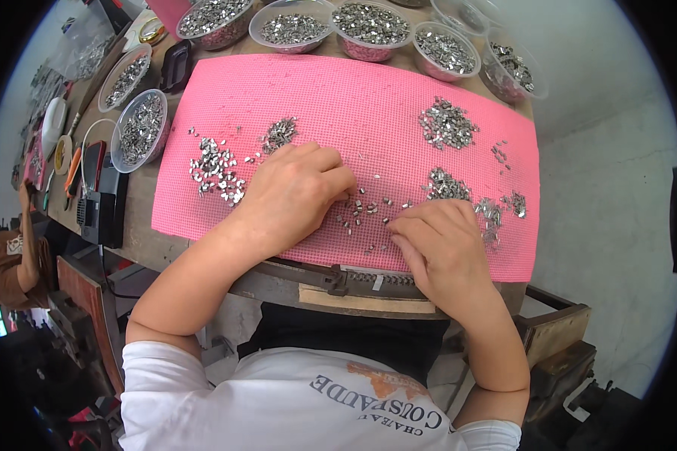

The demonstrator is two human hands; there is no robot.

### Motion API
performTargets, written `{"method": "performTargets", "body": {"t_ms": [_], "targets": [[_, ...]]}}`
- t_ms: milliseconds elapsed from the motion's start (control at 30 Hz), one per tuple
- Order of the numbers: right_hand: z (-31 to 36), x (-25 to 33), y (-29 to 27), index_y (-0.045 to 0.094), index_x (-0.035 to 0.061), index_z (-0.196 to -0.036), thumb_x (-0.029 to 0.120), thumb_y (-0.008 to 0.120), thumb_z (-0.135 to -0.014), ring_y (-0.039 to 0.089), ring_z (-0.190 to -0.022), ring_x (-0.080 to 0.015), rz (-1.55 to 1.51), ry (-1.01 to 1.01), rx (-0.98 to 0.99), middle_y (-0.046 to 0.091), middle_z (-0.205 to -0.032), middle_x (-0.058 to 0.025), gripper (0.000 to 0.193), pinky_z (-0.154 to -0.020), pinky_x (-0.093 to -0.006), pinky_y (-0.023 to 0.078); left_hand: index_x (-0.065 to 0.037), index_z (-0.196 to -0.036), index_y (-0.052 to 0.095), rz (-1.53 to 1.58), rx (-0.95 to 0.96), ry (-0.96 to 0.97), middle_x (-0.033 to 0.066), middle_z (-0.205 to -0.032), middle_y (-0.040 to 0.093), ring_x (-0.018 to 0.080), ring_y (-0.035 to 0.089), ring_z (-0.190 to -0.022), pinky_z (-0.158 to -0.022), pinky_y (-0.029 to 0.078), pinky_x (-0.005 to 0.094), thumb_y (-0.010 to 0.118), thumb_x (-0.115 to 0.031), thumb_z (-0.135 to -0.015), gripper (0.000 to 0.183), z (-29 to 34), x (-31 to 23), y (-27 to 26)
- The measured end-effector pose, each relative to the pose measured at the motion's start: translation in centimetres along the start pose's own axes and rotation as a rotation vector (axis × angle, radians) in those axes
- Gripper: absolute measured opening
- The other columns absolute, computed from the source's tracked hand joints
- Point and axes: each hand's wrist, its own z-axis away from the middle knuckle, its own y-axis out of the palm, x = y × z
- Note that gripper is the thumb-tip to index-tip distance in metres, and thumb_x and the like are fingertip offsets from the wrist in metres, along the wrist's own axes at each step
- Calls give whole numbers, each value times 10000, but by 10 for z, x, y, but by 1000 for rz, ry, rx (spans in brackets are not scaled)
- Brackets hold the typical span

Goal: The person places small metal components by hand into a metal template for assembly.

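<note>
A pink textured mat (338,98) carries several piles of small shiny metal pieces. My left hand (297,192) rests on it left of centre, fingers curled down beside scattered metal pieces (359,207); what its fingertips hold, if anything, is hidden. Across these loose pieces, my right hand (444,244) has thumb and fingers drawn together at the mat's surface, and anything between them is too small to make out. Along the table's front edge below the mat runs a metal rail (338,279) with a row of small dark pieces (384,278) in it, partly behind my right hand.
Clear plastic bowls of metal pieces line the far edge, among them one bowl (371,30); another bowl (140,131) stands left of the mat. A black box with a cable (98,218) sits at the left. Another person (19,263) is farther left.
</note>
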Motion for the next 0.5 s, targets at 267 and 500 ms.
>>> {"method": "performTargets", "body": {"t_ms": [267,500], "targets": [[-12,0,15,701,74,-957,49,744,-777,617,-946,-237,-24,-98,15,663,-952,-39,187,-900,-393,447,-88,-914,729,-13,76,-99,45,-911,638,280,631,-899,-809,476,401,777,-87,-808,116,20,-11,-14],[-23,1,26,720,56,-940,53,792,-793,621,-893,-253,54,-140,17,659,-918,-52,164,-835,-392,454,-111,-981,786,40,34,-123,37,-951,666,262,626,-887,-805,474,389,805,-84,-785,198,24,-12,-18]]}}
